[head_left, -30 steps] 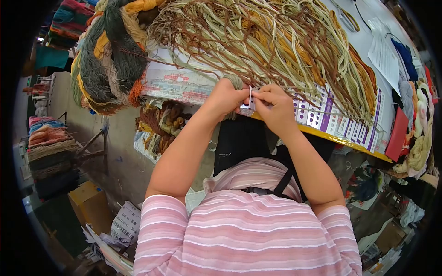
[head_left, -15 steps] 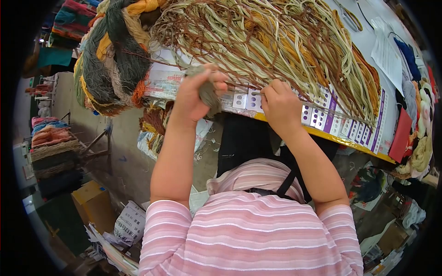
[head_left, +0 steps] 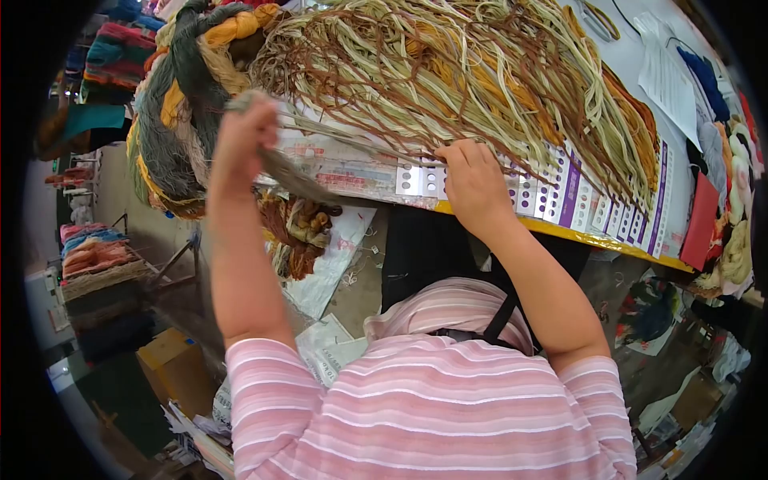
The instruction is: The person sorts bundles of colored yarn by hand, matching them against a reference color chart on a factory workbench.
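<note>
Saw a white bench (head_left: 630, 56) edged in yellow, spread with green, brown and orange threads (head_left: 448, 80), partly over dotted cards (head_left: 550, 202); found scissors (head_left: 599, 21) and a paper sheet (head_left: 666, 80) farther right, a red card (head_left: 701, 224) at the near edge.

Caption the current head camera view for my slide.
Left hand gripping grey-green yarn, right hand at the table's edge beside long multicoloured strands.

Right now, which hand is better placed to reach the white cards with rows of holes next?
Probably the right hand: it is already at the white cards. The left hand is raised farther away, gripping grey-green yarn.
</note>
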{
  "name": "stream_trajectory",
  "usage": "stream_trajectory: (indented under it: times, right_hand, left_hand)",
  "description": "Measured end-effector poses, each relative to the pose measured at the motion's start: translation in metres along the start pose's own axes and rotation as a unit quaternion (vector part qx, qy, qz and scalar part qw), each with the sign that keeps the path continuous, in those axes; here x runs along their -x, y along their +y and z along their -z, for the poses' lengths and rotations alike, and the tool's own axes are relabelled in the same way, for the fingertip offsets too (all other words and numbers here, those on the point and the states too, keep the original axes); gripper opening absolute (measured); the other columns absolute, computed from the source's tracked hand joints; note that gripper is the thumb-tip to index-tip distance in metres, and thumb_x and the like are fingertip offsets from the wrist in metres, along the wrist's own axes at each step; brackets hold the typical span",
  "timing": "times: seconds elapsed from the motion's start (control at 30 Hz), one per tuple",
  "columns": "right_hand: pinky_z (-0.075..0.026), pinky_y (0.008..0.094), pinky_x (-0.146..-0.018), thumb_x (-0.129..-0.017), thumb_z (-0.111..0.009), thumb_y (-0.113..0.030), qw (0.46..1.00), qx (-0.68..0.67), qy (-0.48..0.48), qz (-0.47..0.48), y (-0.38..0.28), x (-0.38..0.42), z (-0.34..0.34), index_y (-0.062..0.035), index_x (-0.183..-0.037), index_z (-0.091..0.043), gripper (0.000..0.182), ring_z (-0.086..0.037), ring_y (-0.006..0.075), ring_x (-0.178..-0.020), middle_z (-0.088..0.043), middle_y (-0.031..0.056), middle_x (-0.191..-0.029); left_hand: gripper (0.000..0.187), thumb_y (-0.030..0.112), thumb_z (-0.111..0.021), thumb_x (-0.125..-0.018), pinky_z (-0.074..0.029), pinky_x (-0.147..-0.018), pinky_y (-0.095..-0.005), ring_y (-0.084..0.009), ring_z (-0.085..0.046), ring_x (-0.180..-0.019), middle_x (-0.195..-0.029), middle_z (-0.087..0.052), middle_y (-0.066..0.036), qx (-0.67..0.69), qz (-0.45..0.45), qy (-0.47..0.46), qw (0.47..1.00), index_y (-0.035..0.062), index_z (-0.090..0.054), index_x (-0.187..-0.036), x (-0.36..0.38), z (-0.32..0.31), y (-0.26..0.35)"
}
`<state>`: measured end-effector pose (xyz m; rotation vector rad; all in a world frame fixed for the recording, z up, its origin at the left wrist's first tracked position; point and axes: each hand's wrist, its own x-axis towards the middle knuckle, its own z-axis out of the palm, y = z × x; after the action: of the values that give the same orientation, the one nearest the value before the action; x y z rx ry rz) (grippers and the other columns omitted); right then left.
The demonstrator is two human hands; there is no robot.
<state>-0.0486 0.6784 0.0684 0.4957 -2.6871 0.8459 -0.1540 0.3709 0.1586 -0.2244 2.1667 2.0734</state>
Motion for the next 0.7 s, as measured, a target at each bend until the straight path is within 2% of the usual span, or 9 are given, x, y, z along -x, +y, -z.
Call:
stream_trajectory:
  times: [0.03,0.1,0.17,0.27,0.37,0.4,0.47,0.57,0.7]
  right_hand:
    - [-0.043,0.0362,-0.086,-0.076,-0.054,0.0,1.0,0.005,-0.001,0.0,0.0,0.0,0.0,-0.0036,-0.104,-0.056,0.028,-0.051,0.0283,-0.094,-0.052,0.0106,-0.096]
    - [-0.042,0.036,-0.087,-0.076,-0.054,0.0,1.0,0.006,0.002,-0.001,0.0,0.0,0.001,-0.0039,-0.104,-0.057,0.028,-0.051,0.0277,-0.094,-0.052,0.0103,-0.096]
    - [-0.043,0.0361,-0.087,-0.076,-0.055,0.0,1.0,-0.001,0.005,-0.006,-0.001,0.0,-0.001,-0.0038,-0.104,-0.057,0.028,-0.051,0.0279,-0.095,-0.052,0.0105,-0.097]
    - [-0.044,0.0366,-0.086,-0.076,-0.057,0.001,0.998,-0.051,0.028,-0.015,0.002,0.003,0.0,-0.0028,-0.105,-0.057,0.029,-0.052,0.0286,-0.096,-0.054,0.0114,-0.1]
    - [-0.045,0.036,-0.084,-0.076,-0.06,0.001,0.978,-0.17,0.117,-0.032,-0.006,0.002,0.011,-0.002,-0.108,-0.057,0.032,-0.055,0.0279,-0.094,-0.055,0.0116,-0.104]
    - [-0.045,0.0355,-0.083,-0.076,-0.061,0.0,0.963,-0.213,0.155,-0.049,-0.02,0.001,0.021,-0.0018,-0.11,-0.057,0.034,-0.056,0.0274,-0.093,-0.056,0.0114,-0.104]
    - [-0.046,0.0334,-0.082,-0.078,-0.066,-0.006,0.935,-0.299,0.172,-0.08,-0.048,-0.003,0.042,-0.0012,-0.11,-0.059,0.033,-0.057,0.0251,-0.089,-0.057,0.0097,-0.1]
    - [-0.047,0.0307,-0.077,-0.076,-0.069,-0.008,0.9,-0.429,0.014,-0.073,-0.077,-0.01,0.066,0.0004,-0.103,-0.061,0.03,-0.057,0.0224,-0.09,-0.058,0.0097,-0.097]
    - [-0.047,0.0242,-0.066,-0.082,-0.066,-0.007,0.812,-0.553,-0.028,-0.185,-0.073,-0.001,0.065,0.0028,-0.092,-0.064,0.014,-0.059,0.0119,-0.08,-0.062,0.006,-0.087]
  left_hand:
    - [0.019,0.007,-0.06,-0.083,-0.03,-0.044,-0.0221,-0.0068,-0.036,-0.047,-0.06,-0.041,0.003,-0.001,-0.001,0.064,0.998,0.0117,-0.046,-0.071,-0.011,0.016,0.015]
    - [0.015,0.007,-0.055,-0.089,-0.033,-0.046,-0.0236,-0.0084,-0.04,-0.053,-0.065,-0.045,-0.001,0.077,-0.047,0.094,0.991,0.0078,-0.047,-0.076,-0.041,0.055,0.031]
    - [0.006,0.007,-0.052,-0.091,-0.042,-0.052,-0.0255,-0.0127,-0.055,-0.064,-0.079,-0.055,-0.007,-0.028,-0.093,0.284,0.954,0.0024,-0.053,-0.087,-0.051,0.055,0.051]
    - [0.015,0.009,-0.05,-0.093,-0.05,-0.058,-0.0292,-0.021,-0.065,-0.08,-0.101,-0.058,-0.015,-0.127,-0.153,0.253,0.947,-0.0016,-0.055,-0.103,-0.034,0.017,0.052]
    - [0.033,0.017,-0.046,-0.096,-0.054,-0.072,-0.0353,-0.0289,-0.059,-0.11,-0.129,-0.05,-0.014,0.029,-0.075,0.015,0.997,-0.0005,-0.049,-0.124,0.031,-0.053,0.053]
    - [0.039,0.021,-0.043,-0.097,-0.055,-0.078,-0.0401,-0.0309,-0.052,-0.119,-0.133,-0.048,-0.013,0.159,0.035,-0.089,0.983,0.0002,-0.046,-0.129,0.048,-0.065,0.051]
    - [0.05,0.027,-0.038,-0.096,-0.05,-0.092,-0.0405,-0.0308,-0.042,-0.128,-0.138,-0.044,-0.014,0.226,0.053,-0.198,0.952,-0.0031,-0.039,-0.136,0.079,-0.093,0.037]
    - [0.053,0.025,-0.036,-0.095,-0.041,-0.102,-0.0373,-0.0271,-0.041,-0.129,-0.143,-0.038,-0.015,0.269,0.101,-0.291,0.913,-0.0066,-0.035,-0.138,0.114,-0.123,0.02]
    - [0.055,0.024,-0.034,-0.094,-0.035,-0.104,-0.0361,-0.0237,-0.042,-0.128,-0.145,-0.036,-0.015,0.302,0.1,-0.285,0.904,-0.0097,-0.033,-0.138,0.124,-0.129,0.014]
